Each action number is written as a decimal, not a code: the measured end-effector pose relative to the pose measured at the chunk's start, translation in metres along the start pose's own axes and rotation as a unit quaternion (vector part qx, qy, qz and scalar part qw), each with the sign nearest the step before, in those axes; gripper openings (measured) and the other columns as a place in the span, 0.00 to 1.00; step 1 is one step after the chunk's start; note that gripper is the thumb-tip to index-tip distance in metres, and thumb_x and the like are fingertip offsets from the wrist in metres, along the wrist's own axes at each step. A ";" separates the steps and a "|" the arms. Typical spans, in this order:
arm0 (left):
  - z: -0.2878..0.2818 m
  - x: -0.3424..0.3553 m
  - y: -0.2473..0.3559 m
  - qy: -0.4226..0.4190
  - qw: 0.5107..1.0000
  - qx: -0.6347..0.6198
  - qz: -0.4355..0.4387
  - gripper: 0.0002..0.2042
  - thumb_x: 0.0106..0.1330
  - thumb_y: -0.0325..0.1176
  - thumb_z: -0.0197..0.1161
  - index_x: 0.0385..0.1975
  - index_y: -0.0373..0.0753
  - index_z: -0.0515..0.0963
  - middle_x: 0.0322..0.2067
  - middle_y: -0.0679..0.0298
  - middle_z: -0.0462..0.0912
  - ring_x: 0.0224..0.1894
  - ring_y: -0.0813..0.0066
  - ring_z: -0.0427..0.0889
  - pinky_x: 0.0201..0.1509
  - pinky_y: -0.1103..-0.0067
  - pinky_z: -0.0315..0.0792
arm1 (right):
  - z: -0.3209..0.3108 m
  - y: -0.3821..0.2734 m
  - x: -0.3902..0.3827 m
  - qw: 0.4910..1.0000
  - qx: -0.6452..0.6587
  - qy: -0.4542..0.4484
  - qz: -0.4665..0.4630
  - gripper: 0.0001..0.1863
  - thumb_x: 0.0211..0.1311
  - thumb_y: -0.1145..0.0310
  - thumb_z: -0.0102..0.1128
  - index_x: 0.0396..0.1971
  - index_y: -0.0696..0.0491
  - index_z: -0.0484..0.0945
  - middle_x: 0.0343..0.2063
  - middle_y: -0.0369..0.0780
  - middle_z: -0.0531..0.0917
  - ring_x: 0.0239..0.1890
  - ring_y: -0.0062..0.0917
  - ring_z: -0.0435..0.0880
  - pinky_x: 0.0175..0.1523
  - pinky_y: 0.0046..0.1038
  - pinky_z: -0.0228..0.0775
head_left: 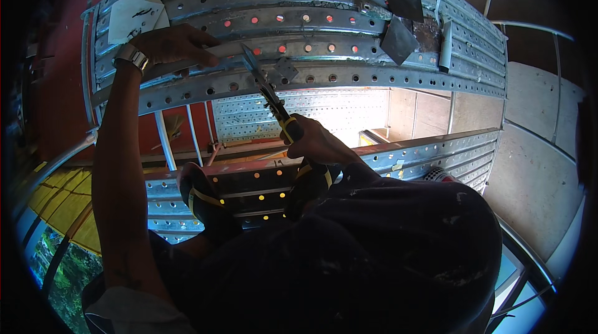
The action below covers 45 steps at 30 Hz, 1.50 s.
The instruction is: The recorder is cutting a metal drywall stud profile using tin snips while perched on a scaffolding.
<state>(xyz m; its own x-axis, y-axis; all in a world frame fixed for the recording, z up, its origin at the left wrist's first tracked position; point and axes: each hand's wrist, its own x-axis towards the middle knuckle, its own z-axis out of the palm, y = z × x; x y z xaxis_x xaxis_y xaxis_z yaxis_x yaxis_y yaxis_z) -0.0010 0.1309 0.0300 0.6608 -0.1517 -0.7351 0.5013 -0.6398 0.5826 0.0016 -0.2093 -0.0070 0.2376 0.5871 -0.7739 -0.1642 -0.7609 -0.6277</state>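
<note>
My right hand (311,141) is wrapped round the black-and-yellow handles of a pair of tin snips (269,94), which point up and away to the left. Their blades reach the end of a thin grey strip (229,51) lying over the perforated metal planks; whether they bite into it I cannot tell. My left hand (174,46), with a watch at its wrist, closes on that strip left of the blades, fingers on top. A small grey square piece (286,70) lies just right of the blades.
White sheets (134,19) lie on the scaffold planks (311,25) at far left. Dark square pieces (400,40) and a pale tube (446,47) lie right. A gap separates these planks from the lower platform (430,153) where my feet stand. Metal rails (532,25) run round the edges.
</note>
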 end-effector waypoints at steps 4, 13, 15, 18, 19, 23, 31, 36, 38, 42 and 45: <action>0.000 0.007 -0.007 0.019 0.999 0.019 0.023 0.37 0.51 0.59 0.68 0.56 0.37 0.74 0.44 0.52 0.82 0.41 0.65 0.83 0.38 0.73 0.79 | -0.002 0.002 -0.004 1.000 -0.012 -0.003 0.003 0.25 0.42 0.70 0.64 0.43 0.63 0.72 0.36 0.46 0.80 0.39 0.30 0.78 0.44 0.31 0.71; -0.004 0.000 -0.008 -0.002 1.000 0.023 0.013 0.39 0.51 0.58 0.68 0.58 0.36 0.72 0.47 0.51 0.81 0.41 0.66 0.82 0.39 0.73 0.79 | -0.001 0.013 -0.004 1.000 -0.015 -0.005 -0.014 0.26 0.43 0.68 0.66 0.45 0.57 0.70 0.34 0.47 0.79 0.37 0.36 0.79 0.41 0.36 0.70; -0.004 0.000 -0.006 -0.004 0.999 0.034 0.017 0.39 0.51 0.57 0.69 0.58 0.35 0.71 0.46 0.52 0.81 0.40 0.68 0.82 0.37 0.74 0.79 | -0.001 0.015 -0.003 1.000 -0.013 -0.003 -0.022 0.26 0.43 0.68 0.66 0.45 0.57 0.70 0.33 0.46 0.79 0.37 0.35 0.79 0.40 0.35 0.69; -0.003 0.001 -0.006 -0.008 1.000 0.022 0.019 0.39 0.52 0.56 0.69 0.59 0.35 0.70 0.44 0.52 0.82 0.39 0.70 0.82 0.36 0.75 0.79 | -0.002 0.015 -0.002 1.000 -0.008 -0.003 -0.025 0.25 0.43 0.68 0.65 0.45 0.57 0.71 0.32 0.46 0.79 0.36 0.35 0.79 0.40 0.35 0.69; -0.002 0.002 -0.008 -0.008 1.000 0.022 0.020 0.39 0.52 0.56 0.69 0.59 0.35 0.70 0.44 0.52 0.82 0.39 0.70 0.82 0.36 0.75 0.79 | -0.002 0.015 -0.002 1.000 -0.004 -0.006 -0.022 0.26 0.43 0.69 0.66 0.45 0.57 0.71 0.32 0.46 0.79 0.36 0.35 0.80 0.40 0.35 0.70; -0.002 0.000 -0.006 -0.028 0.999 -0.009 0.015 0.39 0.53 0.55 0.69 0.59 0.34 0.70 0.43 0.53 0.82 0.38 0.70 0.81 0.35 0.76 0.78 | -0.004 -0.002 -0.007 1.000 -0.012 -0.012 0.007 0.23 0.41 0.73 0.62 0.43 0.61 0.72 0.32 0.43 0.78 0.36 0.27 0.76 0.42 0.30 0.70; -0.001 -0.003 0.005 -0.033 0.999 -0.001 -0.012 0.38 0.53 0.56 0.68 0.59 0.35 0.70 0.43 0.54 0.83 0.40 0.70 0.82 0.36 0.75 0.78 | -0.002 0.006 -0.003 1.000 0.005 -0.009 -0.020 0.24 0.40 0.73 0.62 0.43 0.61 0.72 0.35 0.43 0.80 0.38 0.28 0.78 0.44 0.31 0.70; 0.000 -0.003 0.000 -0.007 1.000 0.010 0.002 0.38 0.52 0.58 0.68 0.57 0.37 0.73 0.44 0.54 0.83 0.43 0.65 0.82 0.44 0.71 0.76 | 0.001 0.008 -0.003 1.000 0.010 -0.007 -0.024 0.24 0.42 0.71 0.64 0.43 0.59 0.73 0.35 0.43 0.81 0.39 0.30 0.80 0.45 0.31 0.71; 0.001 -0.002 0.001 -0.008 1.000 -0.008 -0.003 0.37 0.52 0.59 0.67 0.56 0.37 0.74 0.44 0.54 0.82 0.45 0.64 0.81 0.48 0.69 0.74 | 0.002 0.010 -0.002 0.999 0.024 0.001 -0.042 0.24 0.43 0.69 0.66 0.44 0.57 0.73 0.34 0.42 0.81 0.39 0.32 0.81 0.44 0.32 0.71; 0.010 0.007 -0.001 0.030 0.999 -0.015 0.027 0.36 0.52 0.60 0.67 0.54 0.37 0.76 0.46 0.53 0.82 0.49 0.61 0.78 0.56 0.67 0.67 | 0.004 0.008 0.004 0.994 0.106 -0.025 -0.003 0.26 0.40 0.73 0.63 0.45 0.62 0.73 0.38 0.42 0.80 0.43 0.29 0.78 0.52 0.29 0.68; 0.016 0.012 -0.002 0.043 0.998 -0.037 0.034 0.35 0.53 0.60 0.66 0.53 0.36 0.77 0.46 0.53 0.81 0.50 0.62 0.77 0.54 0.68 0.68 | 0.001 0.004 0.005 0.993 0.116 -0.015 -0.001 0.26 0.39 0.73 0.63 0.45 0.63 0.73 0.38 0.42 0.80 0.43 0.28 0.79 0.53 0.28 0.68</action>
<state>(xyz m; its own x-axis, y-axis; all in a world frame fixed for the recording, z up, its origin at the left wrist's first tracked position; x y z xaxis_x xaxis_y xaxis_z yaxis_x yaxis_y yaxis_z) -0.0031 0.1181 0.0143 0.7388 -0.1248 -0.6622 0.4919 -0.5719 0.6565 0.0013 -0.2097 -0.0133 0.2102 0.5999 -0.7720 -0.3799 -0.6775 -0.6298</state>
